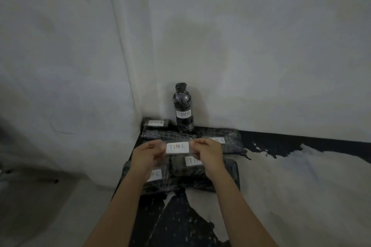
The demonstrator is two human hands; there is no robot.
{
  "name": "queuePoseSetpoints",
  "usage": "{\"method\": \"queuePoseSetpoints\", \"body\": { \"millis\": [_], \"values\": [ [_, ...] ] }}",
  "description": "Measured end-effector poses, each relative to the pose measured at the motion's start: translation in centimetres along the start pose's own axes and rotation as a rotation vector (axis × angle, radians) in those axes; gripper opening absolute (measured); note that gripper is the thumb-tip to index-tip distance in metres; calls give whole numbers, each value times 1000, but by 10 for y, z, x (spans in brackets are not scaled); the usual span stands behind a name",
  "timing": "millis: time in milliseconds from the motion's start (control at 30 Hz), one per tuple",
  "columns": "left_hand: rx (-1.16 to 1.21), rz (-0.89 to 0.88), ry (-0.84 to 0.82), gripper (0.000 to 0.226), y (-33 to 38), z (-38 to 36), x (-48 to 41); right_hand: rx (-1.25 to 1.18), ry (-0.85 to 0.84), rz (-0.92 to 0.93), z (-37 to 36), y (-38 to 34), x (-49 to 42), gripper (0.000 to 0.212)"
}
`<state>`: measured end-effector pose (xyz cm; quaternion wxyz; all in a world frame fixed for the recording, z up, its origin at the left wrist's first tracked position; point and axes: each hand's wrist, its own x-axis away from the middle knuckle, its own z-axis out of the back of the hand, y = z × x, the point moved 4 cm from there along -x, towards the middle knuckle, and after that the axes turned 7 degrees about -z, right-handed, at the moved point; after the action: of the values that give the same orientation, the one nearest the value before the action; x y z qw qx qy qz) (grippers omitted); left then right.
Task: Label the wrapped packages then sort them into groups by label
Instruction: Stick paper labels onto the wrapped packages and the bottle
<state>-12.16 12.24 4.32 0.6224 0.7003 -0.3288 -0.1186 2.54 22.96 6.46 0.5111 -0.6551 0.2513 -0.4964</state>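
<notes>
Hands: left hand (147, 153) and right hand (208, 153) are raised side by side, fingers pinched on opposite ends of a clear tape strip.
Held label (177, 147): white slip reading "TIM C", stretched flat between both hands on the tape, above the near packages.
Near packages: left package (155, 178) shows "…M C"; right package (200, 172) shows "TIM…", the rest hidden by the right hand.
Far packages: wrapped bottle (183, 110) stands upright against the wall, marked "TIM B"; far-left package (157, 123) reads "TIM A"; far-right package (230, 142) ends in "B".
Surface: dark table (281, 146) with worn pale patches.
</notes>
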Motion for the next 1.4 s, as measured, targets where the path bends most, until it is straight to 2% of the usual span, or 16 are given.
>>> {"method": "queuePoseSetpoints", "body": {
  "millis": [100, 167, 200, 367, 500, 633, 800, 900, 1100, 1200, 1267, 1400],
  "values": [
    [1, -34, 96, 16, 4, -1, -31, 63, -27, -11, -13, -12, -24, 22],
    [-5, -44, 157, 6, 4, -2, -51, 90, -12, -21, -22, -17, -43, 23],
    [-31, -53, 186, 8, 4, -3, -62, 107, 0, -25, -27, -18, -53, 23],
    [-249, -69, 285, 8, -2, -1, -104, 238, 37, -53, -47, -15, -95, 8],
    [-452, -87, 287, 10, -8, 2, -121, 366, 85, -101, -56, -8, -121, 10],
    [-601, -82, 271, 13, -15, 4, -133, 543, 124, -138, -63, -2, -135, 20],
    [-695, -60, 251, 14, -21, 3, -142, 666, 173, -120, -63, -1, -141, 31],
    [-748, -74, 238, 14, -25, 1, -146, 708, 180, -98, -64, -3, -140, 28],
    [-713, -78, 296, 17, -25, 8, -148, 691, 167, -107, -59, -7, -143, 9],
    [-769, -101, 328, 21, -19, 9, -148, 743, 212, -47, -54, -14, -143, 10],
    [-834, -136, 354, 17, -13, 9, -147, 827, 202, 61, -58, -19, -143, 12],
    [-1005, -243, 362, 19, -8, 9, -144, 997, -52, 311, -87, -18, -135, 21]
  ]
}}
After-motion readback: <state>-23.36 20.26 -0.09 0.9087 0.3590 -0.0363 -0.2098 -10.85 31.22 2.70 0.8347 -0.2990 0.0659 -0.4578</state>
